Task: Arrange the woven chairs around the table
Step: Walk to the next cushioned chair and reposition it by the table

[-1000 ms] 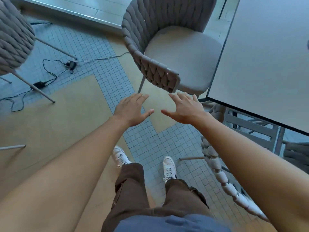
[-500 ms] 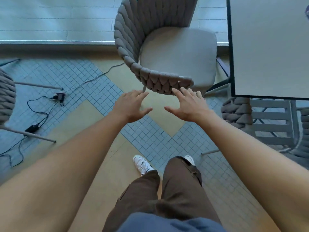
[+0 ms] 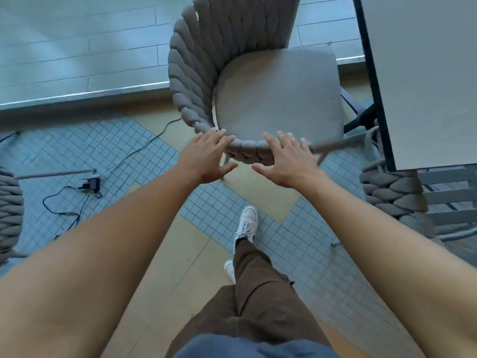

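Note:
A grey woven chair point(image 3: 276, 91) with a flat seat cushion stands ahead of me, its seat front close to the pale table point(image 3: 426, 73) at the right. My left hand point(image 3: 206, 157) is open, its fingertips over the near woven armrest. My right hand point(image 3: 286, 158) is open too, fingers spread across the same armrest beside the cushion edge. Neither hand has closed around the rope. A second woven chair point(image 3: 389, 192) sits tucked under the table's near edge at the right.
A third woven chair point(image 3: 9, 210) shows at the left edge, one thin leg stretched over the tiles. A black cable with a plug point(image 3: 90, 183) trails across the floor at the left. A metal threshold strip point(image 3: 85, 95) runs behind the chair.
I have stepped closer to the chair. Both open hands moved forward from above the floor to the chair's near armrest.

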`<state>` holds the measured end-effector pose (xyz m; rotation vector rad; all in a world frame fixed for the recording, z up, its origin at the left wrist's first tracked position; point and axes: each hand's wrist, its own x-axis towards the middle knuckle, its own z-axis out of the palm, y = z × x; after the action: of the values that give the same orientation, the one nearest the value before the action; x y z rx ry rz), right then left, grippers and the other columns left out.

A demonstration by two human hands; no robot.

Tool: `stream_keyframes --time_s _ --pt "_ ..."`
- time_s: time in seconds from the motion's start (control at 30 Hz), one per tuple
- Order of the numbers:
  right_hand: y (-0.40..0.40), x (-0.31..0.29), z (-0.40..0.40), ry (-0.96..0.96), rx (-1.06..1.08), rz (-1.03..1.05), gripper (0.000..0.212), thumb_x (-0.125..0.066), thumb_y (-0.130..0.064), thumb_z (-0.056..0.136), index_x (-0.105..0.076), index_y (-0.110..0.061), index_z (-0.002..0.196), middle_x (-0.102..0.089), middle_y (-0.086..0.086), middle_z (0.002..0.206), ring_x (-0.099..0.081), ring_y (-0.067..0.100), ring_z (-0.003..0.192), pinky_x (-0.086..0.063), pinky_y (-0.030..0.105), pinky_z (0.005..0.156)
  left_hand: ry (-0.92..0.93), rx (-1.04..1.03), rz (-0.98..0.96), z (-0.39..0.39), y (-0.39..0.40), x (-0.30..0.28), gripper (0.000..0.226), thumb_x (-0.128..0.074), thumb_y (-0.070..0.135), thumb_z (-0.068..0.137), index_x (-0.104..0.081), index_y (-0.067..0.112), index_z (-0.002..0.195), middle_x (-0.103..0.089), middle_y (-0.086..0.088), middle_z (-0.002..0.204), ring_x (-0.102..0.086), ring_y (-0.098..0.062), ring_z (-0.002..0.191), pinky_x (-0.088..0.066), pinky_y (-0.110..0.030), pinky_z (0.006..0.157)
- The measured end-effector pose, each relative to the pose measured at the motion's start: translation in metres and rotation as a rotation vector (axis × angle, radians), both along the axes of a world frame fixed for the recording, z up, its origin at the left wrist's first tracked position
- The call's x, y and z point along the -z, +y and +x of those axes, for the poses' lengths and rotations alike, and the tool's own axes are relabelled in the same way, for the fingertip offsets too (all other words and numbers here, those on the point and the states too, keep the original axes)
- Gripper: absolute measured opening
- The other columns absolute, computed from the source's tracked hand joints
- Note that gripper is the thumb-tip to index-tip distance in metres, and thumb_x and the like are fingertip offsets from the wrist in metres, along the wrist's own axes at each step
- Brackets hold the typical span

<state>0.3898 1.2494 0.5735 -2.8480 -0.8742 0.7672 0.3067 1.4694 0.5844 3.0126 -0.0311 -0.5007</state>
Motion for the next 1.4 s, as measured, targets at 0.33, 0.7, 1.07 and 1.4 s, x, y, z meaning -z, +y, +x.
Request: stream_keyframes --time_s 0.33,0.7,1.07,1.4 --pt "0.058 0.048 0.040 0.118 -0.031 -0.056 0.104 -0.041 -0.087 0.081 -0.018 -0.026 0.161 -0.050 0.012 0.150 -0.040 0.033 0.142 -0.023 0.053 0.120 0.210 0.151 0.130 0.076 0.047 0.042 0.092 -0.039 0.089 0.076 -0.041 0.032 0.148 -0.048 0.001 0.151 -0.032 -0.022 0.145 -0.010 -0.055 0.121" --pt "0.101 0.074 0.025 -0.124 -0.033 0.029 0.059 -0.060 -0.076 0.075 -0.067 -0.023 0.100 -0.074 -0.001 0.097 -0.069 0.028 0.089 -0.034 0.034 0.067 0.347 0.599 0.083 0.121 0.091 0.067 0.057 -0.065 0.067 0.077 -0.052 0.038 0.126 -0.069 0.007 0.114 -0.065 -0.025 0.100 -0.049 -0.033 0.073" --pt "0.087 0.073 0.009 -0.162 0.116 0.094 0.046 -0.063 -0.063 0.069 -0.069 -0.017 0.072 -0.072 0.003 0.070 -0.066 0.033 0.065 -0.048 0.037 0.069 0.218 0.643 -0.044 0.100 0.078 0.082 0.040 -0.060 0.052 0.083 -0.060 0.021 0.107 -0.072 -0.005 0.103 -0.067 -0.038 0.093 -0.050 -0.041 0.074" --pt "0.108 0.056 -0.025 -0.150 0.205 -0.022 0.065 -0.045 -0.069 0.069 -0.071 -0.022 0.105 -0.073 -0.003 0.095 -0.066 0.025 0.094 -0.041 0.044 0.090 0.153 1.044 -0.078 0.120 0.131 0.070 0.065 -0.059 0.060 0.084 -0.046 0.030 0.140 -0.066 0.006 0.123 -0.067 -0.026 0.104 -0.054 -0.039 0.070"
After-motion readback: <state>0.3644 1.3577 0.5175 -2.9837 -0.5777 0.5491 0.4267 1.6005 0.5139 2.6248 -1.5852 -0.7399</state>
